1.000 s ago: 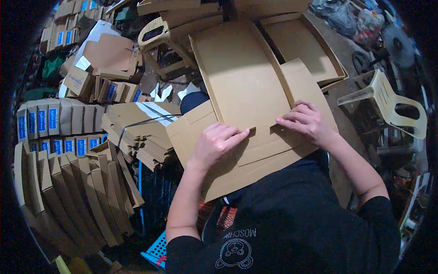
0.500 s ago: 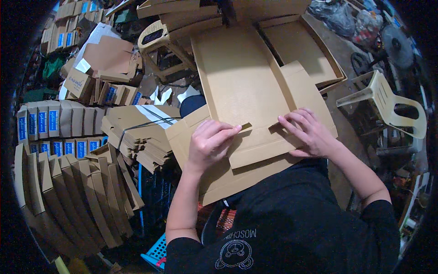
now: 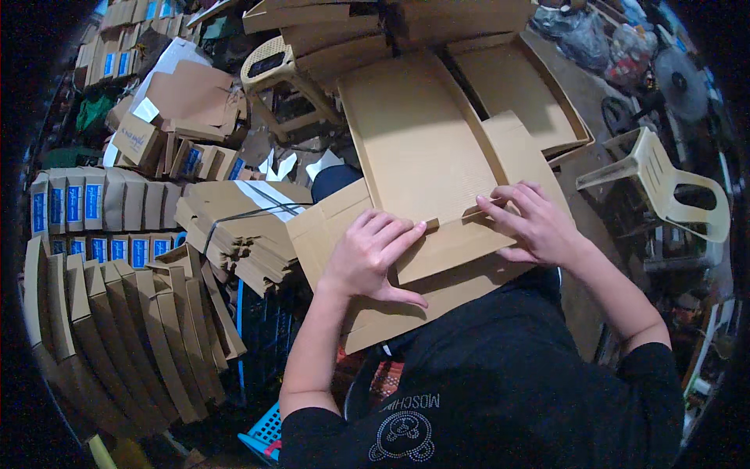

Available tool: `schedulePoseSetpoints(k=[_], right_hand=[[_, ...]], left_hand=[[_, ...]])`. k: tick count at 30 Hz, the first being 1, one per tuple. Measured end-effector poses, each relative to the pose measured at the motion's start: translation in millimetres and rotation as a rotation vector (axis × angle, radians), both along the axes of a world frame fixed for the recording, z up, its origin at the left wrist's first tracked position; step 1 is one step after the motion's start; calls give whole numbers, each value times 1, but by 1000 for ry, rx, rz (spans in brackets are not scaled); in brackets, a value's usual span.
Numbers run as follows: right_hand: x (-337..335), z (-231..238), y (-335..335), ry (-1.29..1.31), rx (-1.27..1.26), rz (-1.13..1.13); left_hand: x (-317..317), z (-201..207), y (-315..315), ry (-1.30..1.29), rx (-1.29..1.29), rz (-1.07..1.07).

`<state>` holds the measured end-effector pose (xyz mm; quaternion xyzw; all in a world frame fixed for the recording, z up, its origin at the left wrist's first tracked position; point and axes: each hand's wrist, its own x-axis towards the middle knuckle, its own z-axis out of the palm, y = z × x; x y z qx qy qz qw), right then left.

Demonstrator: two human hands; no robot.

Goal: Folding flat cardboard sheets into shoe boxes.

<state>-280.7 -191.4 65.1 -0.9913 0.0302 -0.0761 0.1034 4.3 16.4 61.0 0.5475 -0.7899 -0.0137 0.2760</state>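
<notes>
The box (image 3: 414, 117) is lying across the lap (image 3: 333, 181), its flap (image 3: 457, 248) facing the near edge. The left hand (image 3: 371, 254) is pressing the flap, thumb spread; the right hand (image 3: 539, 227) is gripping it. Uneven pressing could be skewing it; a shifting lap, tipping the box.

In uneven light, a cream chair (image 3: 660, 168) stands on the grey floor (image 3: 594, 211) at right, below a fan (image 3: 680, 82) and plastic bags (image 3: 582, 39), with a cream stool (image 3: 283, 76) at upper left.
</notes>
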Motion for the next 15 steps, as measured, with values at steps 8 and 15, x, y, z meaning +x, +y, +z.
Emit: schedulePoseSetpoints(k=[8, 15], right_hand=[[17, 23, -6, -42, 243, -44], [28, 28, -12, 128, 283, 31]], left_hand=[[-8, -9, -1, 68, 63, 56], [-29, 22, 3, 148, 274, 231]])
